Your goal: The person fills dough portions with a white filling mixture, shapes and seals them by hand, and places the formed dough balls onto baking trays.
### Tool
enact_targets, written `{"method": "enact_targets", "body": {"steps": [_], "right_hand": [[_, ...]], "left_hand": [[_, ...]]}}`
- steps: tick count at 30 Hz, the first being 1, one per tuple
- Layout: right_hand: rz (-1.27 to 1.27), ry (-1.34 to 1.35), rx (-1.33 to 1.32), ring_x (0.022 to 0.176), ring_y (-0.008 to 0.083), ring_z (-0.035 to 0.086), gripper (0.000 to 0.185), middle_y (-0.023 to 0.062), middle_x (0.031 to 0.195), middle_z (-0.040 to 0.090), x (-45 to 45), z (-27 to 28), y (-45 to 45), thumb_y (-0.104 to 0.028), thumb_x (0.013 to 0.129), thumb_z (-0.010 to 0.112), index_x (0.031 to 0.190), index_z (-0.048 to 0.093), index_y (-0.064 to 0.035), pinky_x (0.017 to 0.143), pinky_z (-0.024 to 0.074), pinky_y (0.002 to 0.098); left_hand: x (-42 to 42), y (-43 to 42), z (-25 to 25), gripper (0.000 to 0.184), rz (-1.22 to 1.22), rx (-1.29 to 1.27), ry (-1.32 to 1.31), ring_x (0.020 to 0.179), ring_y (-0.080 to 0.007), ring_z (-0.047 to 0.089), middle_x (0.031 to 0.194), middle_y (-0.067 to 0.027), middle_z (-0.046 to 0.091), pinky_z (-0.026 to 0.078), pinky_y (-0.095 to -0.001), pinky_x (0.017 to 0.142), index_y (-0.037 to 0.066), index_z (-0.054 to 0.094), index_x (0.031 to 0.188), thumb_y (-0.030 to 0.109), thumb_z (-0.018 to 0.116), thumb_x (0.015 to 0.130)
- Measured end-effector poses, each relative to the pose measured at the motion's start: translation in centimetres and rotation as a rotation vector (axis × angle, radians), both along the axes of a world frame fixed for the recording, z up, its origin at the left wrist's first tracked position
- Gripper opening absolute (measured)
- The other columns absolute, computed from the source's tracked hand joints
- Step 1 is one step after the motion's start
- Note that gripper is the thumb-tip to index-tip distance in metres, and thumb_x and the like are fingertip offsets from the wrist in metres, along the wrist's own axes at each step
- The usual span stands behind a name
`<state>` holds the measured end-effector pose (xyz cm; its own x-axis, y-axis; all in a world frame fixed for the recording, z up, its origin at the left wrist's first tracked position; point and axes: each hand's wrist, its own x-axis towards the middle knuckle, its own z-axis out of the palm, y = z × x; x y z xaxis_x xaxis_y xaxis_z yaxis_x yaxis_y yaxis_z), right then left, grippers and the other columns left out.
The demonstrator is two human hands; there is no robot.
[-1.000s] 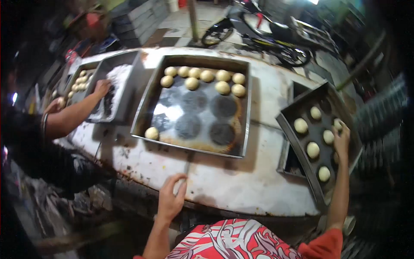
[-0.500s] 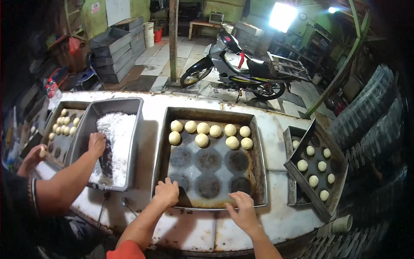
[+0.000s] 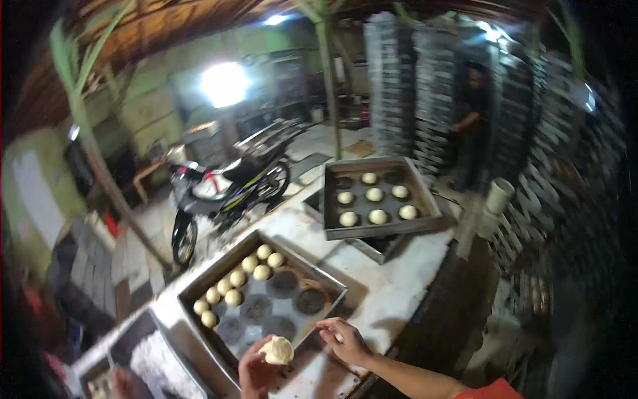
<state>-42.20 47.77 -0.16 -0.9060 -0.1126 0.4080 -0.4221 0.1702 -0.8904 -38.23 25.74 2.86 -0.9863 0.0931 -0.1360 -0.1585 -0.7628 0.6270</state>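
Dough ball (image 3: pixel 276 350): gripped in left hand (image 3: pixel 257 368), near edge of large tray (image 3: pixel 306 262). Right hand (image 3: pixel 341 340): grip open, near same tray. Tabletop strip (image 3: pixel 372 271): seen between large tray and stacked trays (image 3: pixel 382 231).

Left hand (image 3: pixel 255 369) cupped, right hand (image 3: pixel 343 340) half-curled

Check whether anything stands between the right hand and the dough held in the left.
Nothing visible stands between the right hand and the dough in the left hand. The near rim of the tray shows by the gap, but seems to lie below both.
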Motion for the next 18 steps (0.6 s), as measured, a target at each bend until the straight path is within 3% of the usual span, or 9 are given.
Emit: {"method": "enact_targets", "body": {"steps": [3,6,8,10,11,12,14,15,18], "right_hand": [[-0.215,0.146,-0.096,0.086,0.0141,0.058,0.015,0.0091,0.097,0.060,7.0,2.9,4.0,-0.002,0.087,0.052,0.101,0.058,-0.0014,0.075,0.0459,0.0253],[-0.365,-0.003,-0.176,0.083,0.0131,0.057,0.014,0.0083,0.096,0.059,15.0,3.6,7.2,0.000,0.089,0.049,0.100,0.057,-0.0005,0.074,0.0453,0.0245],[-0.429,0.121,-0.199,0.082,0.0141,0.058,0.014,0.0091,0.096,0.059,19.6,3.0,9.0,-0.001,0.090,0.047,0.101,0.057,0.0004,0.074,0.0455,0.0241],[-0.515,0.096,-0.218,0.086,0.0146,0.058,0.015,0.0095,0.097,0.059,26.0,4.3,9.6,-0.002,0.091,0.045,0.101,0.057,0.0009,0.074,0.0459,0.0244],[-0.548,0.058,-0.237,0.089,0.0168,0.059,0.014,0.0110,0.098,0.060,28.5,4.2,9.9,-0.004,0.089,0.049,0.100,0.058,0.0002,0.076,0.0463,0.0263],[-0.567,0.069,-0.241,0.089,0.0168,0.059,0.014,0.0110,0.098,0.060,30.3,4.6,10.2,-0.004,0.089,0.049,0.100,0.058,0.0002,0.076,0.0463,0.0263],[-0.684,0.149,-0.006,0.089,0.0217,0.059,0.015,0.0127,0.098,0.060,34.4,5.5,10.4,-0.006,0.086,0.054,0.099,0.059,-0.0009,0.077,0.0465,0.0301],[-0.744,0.138,0.052,0.090,0.0266,0.059,0.016,0.0132,0.097,0.060,36.0,6.6,10.2,-0.007,0.083,0.056,0.098,0.060,-0.0017,0.078,0.0464,0.0331],[-0.872,0.168,0.097,0.090,0.0281,0.058,0.016,0.0117,0.097,0.061,37.9,5.9,10.1,-0.005,0.083,0.054,0.098,0.060,-0.0020,0.080,0.0452,0.0357]], "left_hand": [[2.7,6.0,-3.0,0.039,-0.059,0.362,-0.059,0.098,-0.0323,0.057,0.108,-0.0207,0.059,0.047,-0.0402,0.087,-0.002,0.057,0.106,0.019,0.052,0.074],[9.4,13.0,-3.1,0.051,-0.281,0.455,-0.229,0.102,-0.0294,0.054,0.116,-0.0208,0.053,0.046,-0.0367,0.085,-0.002,0.048,0.120,0.034,0.052,0.083],[13.5,16.3,-8.0,0.053,-0.352,0.438,-0.197,0.105,-0.0283,0.052,0.120,-0.0198,0.050,0.045,-0.0363,0.086,-0.001,0.042,0.126,0.035,0.051,0.087],[19.8,18.6,-4.7,0.048,-0.336,-0.212,-0.098,0.105,-0.0272,0.052,0.120,-0.0176,0.051,0.044,-0.0366,0.086,-0.001,0.041,0.126,0.028,0.049,0.089],[20.0,19.3,-9.4,0.041,-0.373,0.145,-0.235,0.104,-0.0251,0.053,0.118,-0.0149,0.052,0.044,-0.0358,0.086,0.000,0.042,0.125,0.020,0.046,0.090],[22.2,18.9,-8.5,0.077,-0.501,0.064,-0.350,0.115,-0.0322,0.048,0.129,-0.0159,0.045,0.038,-0.0490,0.098,0.017,0.026,0.139,0.019,0.068,0.075],[25.7,20.0,-6.5,0.049,-0.456,0.137,-0.307,0.107,-0.0281,0.053,0.119,-0.0140,0.052,0.046,-0.0365,0.089,0.008,0.039,0.131,0.008,0.053,0.084],[27.2,20.3,-6.0,0.049,-0.472,0.131,-0.319,0.107,-0.0281,0.053,0.119,-0.0140,0.052,0.046,-0.0365,0.089,0.008,0.039,0.131,0.008,0.053,0.084],[30.7,21.8,-4.0,0.045,-0.362,-0.381,-0.076,0.103,-0.0212,0.054,0.116,-0.0113,0.054,0.044,-0.0301,0.088,0.003,0.044,0.126,0.000,0.042,0.081]]}}
